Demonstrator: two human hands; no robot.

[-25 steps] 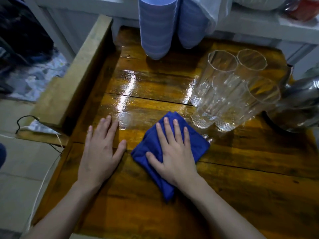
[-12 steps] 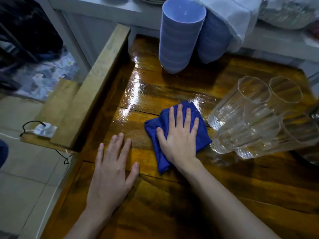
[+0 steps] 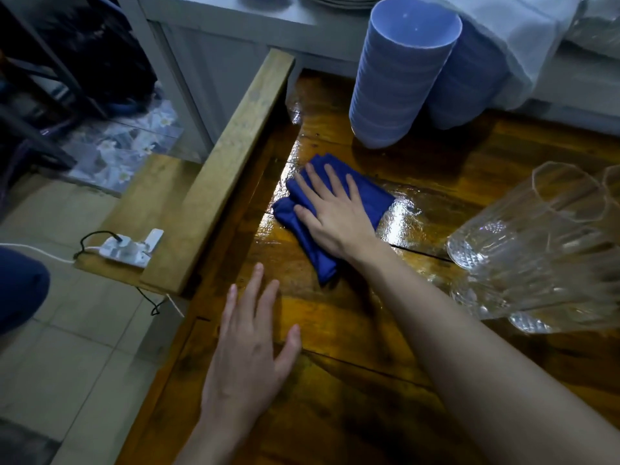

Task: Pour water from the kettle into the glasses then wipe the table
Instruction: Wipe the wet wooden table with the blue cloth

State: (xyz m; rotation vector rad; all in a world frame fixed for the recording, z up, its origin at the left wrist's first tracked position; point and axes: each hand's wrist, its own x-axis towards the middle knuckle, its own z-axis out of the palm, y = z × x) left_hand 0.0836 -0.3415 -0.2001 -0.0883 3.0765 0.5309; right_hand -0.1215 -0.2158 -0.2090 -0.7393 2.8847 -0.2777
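Observation:
My right hand (image 3: 330, 213) lies flat, fingers spread, pressing a folded blue cloth (image 3: 369, 196) onto the wet wooden table (image 3: 335, 323), near its far left part. My left hand (image 3: 248, 350) rests palm down on the table nearer to me, holding nothing. Three clear ribbed glasses (image 3: 536, 236) stand close together at the right edge of view. A shiny wet patch (image 3: 399, 223) shows just right of the cloth. The kettle is out of view.
Two stacks of blue bowls (image 3: 399, 78) stand at the table's far side, a white cloth (image 3: 523, 38) draped over the right stack. A raised wooden rail (image 3: 228, 169) borders the table's left side. A white power strip (image 3: 129, 248) lies on a ledge beyond it.
My right hand has pushed the blue cloth away from me and to the left, toward the bowls and rail. The view has shifted left, so the glasses sit further right and the kettle has left view.

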